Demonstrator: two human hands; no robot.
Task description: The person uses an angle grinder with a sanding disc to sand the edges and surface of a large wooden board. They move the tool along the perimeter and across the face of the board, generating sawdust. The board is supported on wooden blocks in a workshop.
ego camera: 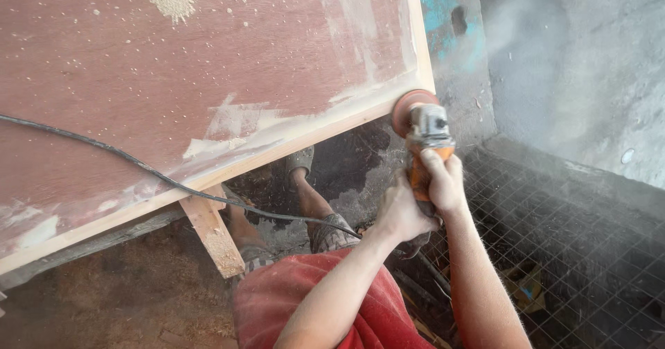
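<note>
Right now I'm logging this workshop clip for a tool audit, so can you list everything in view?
Angle grinder: one, orange and grey, reddish disc at the panel's right corner.
Wooden panel: one, reddish-brown with pale sanded patches, upper left.
Power cord: one, black, across the panel.
Support leg: one, pale wood, under the panel's edge.
Wire mesh: one sheet, dark, lower right.
Sawdust: brown, floor lower left.
Left hand: grips the grinder's rear.
Right hand: grips the grinder's body.
</note>
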